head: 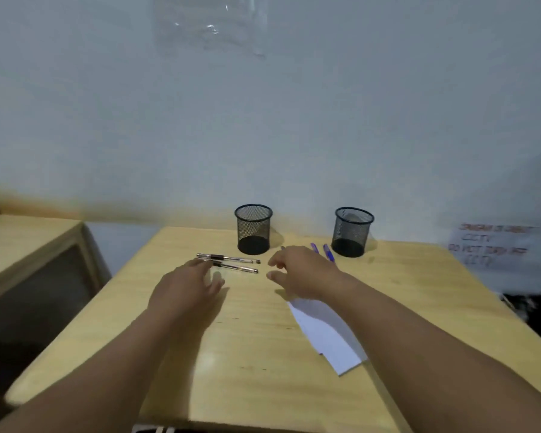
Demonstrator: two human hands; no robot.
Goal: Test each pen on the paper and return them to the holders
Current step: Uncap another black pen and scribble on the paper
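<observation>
Two clear pens with black grips lie side by side on the wooden table (250, 345), the far pen (228, 258) and the near pen (236, 267). My left hand (186, 284) hovers at their left ends, fingers spread, holding nothing. My right hand (300, 271) is open above the table's middle, just right of the pens' tips. Two blue pens (324, 251) lie behind my right hand, partly hidden. Two black mesh holders stand at the back, the left holder (253, 229) and the right holder (353, 231). White paper (325, 334) lies under my right forearm.
A second wooden table (22, 245) stands to the left with a gap between. The wall runs right behind the holders. A paper notice with red lettering (494, 245) hangs at the right.
</observation>
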